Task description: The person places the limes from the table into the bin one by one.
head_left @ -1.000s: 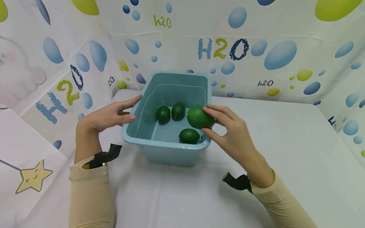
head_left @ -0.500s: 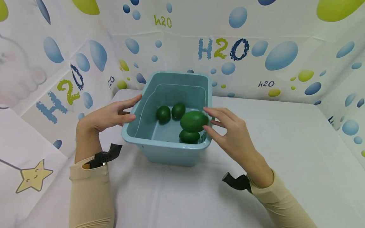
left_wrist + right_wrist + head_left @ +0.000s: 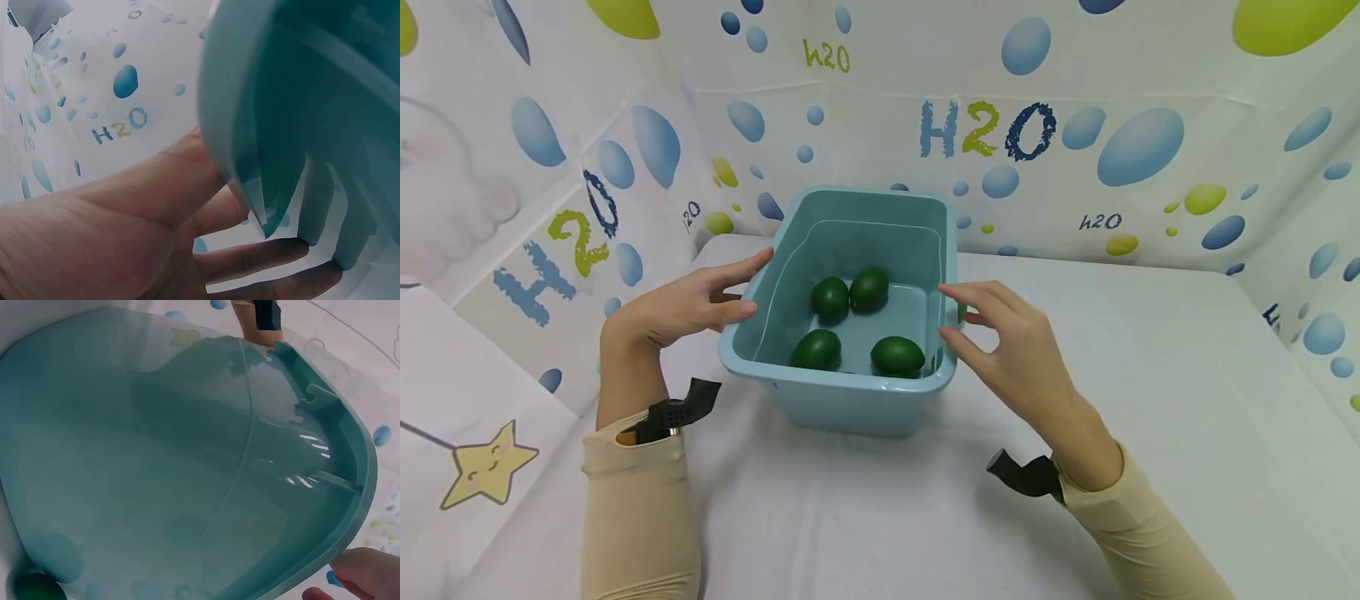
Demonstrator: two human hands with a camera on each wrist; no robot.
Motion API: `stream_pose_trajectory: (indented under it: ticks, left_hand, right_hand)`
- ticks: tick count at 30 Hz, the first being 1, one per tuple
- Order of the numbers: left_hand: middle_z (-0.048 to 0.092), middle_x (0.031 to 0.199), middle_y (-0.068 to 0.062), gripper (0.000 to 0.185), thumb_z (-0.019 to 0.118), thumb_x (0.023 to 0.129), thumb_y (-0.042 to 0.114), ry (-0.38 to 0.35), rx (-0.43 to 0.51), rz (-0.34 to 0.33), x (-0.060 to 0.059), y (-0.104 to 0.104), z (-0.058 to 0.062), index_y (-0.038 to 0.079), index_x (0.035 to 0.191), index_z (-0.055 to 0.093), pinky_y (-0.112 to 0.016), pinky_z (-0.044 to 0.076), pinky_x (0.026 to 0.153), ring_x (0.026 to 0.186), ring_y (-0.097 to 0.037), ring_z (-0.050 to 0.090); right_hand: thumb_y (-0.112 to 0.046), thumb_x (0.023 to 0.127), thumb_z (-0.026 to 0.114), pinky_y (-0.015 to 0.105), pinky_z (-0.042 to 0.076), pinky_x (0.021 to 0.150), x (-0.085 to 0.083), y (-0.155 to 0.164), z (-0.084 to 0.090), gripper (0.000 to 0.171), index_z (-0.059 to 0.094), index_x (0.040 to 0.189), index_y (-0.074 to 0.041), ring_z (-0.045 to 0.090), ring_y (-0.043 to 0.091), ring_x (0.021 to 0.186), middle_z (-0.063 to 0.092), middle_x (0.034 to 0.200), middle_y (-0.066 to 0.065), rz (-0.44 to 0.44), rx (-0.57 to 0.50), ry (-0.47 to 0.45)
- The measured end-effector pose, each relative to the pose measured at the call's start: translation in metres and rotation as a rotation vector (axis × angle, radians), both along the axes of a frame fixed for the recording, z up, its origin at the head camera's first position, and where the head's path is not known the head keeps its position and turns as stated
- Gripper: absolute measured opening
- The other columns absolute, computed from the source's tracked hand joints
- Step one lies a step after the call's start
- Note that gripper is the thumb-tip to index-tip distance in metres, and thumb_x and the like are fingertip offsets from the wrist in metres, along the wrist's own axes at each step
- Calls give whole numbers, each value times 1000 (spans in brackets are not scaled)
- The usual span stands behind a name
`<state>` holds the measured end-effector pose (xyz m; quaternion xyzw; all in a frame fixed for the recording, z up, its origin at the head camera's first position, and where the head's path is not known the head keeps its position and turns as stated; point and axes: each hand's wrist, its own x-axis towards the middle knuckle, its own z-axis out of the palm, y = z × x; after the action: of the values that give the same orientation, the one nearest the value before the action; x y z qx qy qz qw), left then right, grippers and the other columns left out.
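A teal plastic bin (image 3: 850, 385) stands on the white table and holds several dark green round fruits. Two lie at the back (image 3: 830, 298) (image 3: 869, 288), one at the front left (image 3: 817, 350) and one at the front right (image 3: 897, 356). My left hand (image 3: 692, 308) rests on the bin's left side, thumb along the rim, straight fingers (image 3: 262, 259) against the outer wall. My right hand (image 3: 1000, 333) hovers by the right rim with spread fingers and holds nothing. The right wrist view looks into the bin (image 3: 187, 456), with one fruit (image 3: 37, 586) low left and fingertips (image 3: 362, 575) low right.
A white cloth covers the table (image 3: 1150, 375), with bare surface to the right and in front of the bin. Printed backdrop walls (image 3: 1075, 125) with bubbles and "H2O" close in the back and both sides.
The green fruit that my right hand held over the right rim has dropped into the bin and settled at the front left. The right fingers have spread. The left hand has stayed put.
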<state>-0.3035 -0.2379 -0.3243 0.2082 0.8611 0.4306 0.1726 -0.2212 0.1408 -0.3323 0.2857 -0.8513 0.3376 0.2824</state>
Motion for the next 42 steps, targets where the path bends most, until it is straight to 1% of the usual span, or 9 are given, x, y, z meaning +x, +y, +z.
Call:
stream_pose_trajectory:
  ticks: [5, 12, 20, 24, 27, 33, 37, 42]
  left_hand:
    - [19, 158, 8, 71, 59, 93, 30, -4, -2, 5, 0, -1, -1, 42, 149, 19, -61, 40, 99, 136, -39, 37]
    - [19, 158, 7, 70, 59, 93, 29, 6, -4, 5, 0, -4, -2, 41, 149, 19, -60, 42, 98, 135, -40, 38]
    - [19, 158, 8, 70, 59, 93, 29, 7, -3, 5, 1, -5, -1, 42, 149, 18, -61, 40, 99, 136, -39, 37]
    - [19, 158, 8, 70, 59, 93, 29, 1, -4, 10, 2, -5, 0, 43, 149, 18, -62, 39, 100, 136, -39, 36]
    - [19, 158, 8, 70, 59, 93, 29, 3, -6, 10, 2, -5, 0, 44, 149, 18, -61, 40, 100, 136, -39, 36]
    - [18, 158, 10, 70, 59, 94, 29, -4, -1, -5, 0, -4, -2, 42, 149, 18, -58, 43, 98, 136, -38, 37]
    - [19, 158, 10, 70, 59, 93, 31, -10, 7, -11, -2, -3, -3, 41, 150, 18, -55, 46, 96, 135, -38, 38]
    - [22, 157, 8, 71, 59, 92, 33, -7, 3, -5, -2, -3, -4, 42, 149, 18, -53, 49, 93, 134, -38, 41]
  right_hand:
    - [-8, 79, 77, 32, 56, 82, -3, 2, 0, 47, 62, 123, -8, 62, 18, 106, 64, 116, 6, -16, 8, -7]
    - [-7, 79, 76, 32, 56, 82, -10, 8, 0, 47, 62, 124, -8, 62, 18, 108, 64, 118, 7, -50, -2, -16]
    - [-5, 81, 73, 36, 56, 82, -23, 15, -3, 45, 61, 125, -7, 61, 21, 109, 63, 121, 7, -99, -42, -53]
    - [-6, 83, 72, 37, 56, 81, -29, 18, -6, 44, 60, 125, -6, 64, 23, 107, 62, 121, 9, -128, -55, -73]
    - [-8, 83, 72, 39, 56, 82, -34, 21, -9, 45, 59, 127, -7, 65, 25, 105, 61, 121, 10, -156, -46, -105]
    - [-11, 84, 72, 40, 56, 83, -43, 26, -17, 48, 57, 130, -7, 63, 27, 106, 60, 123, 11, -207, -15, -183]
    - [-12, 84, 72, 41, 56, 84, -50, 29, -24, 51, 56, 132, -8, 62, 28, 109, 57, 126, 12, -227, -3, -231]
    - [-15, 84, 72, 44, 54, 87, -59, 31, -32, 53, 53, 134, -10, 58, 30, 113, 53, 131, 13, -251, 49, -298]
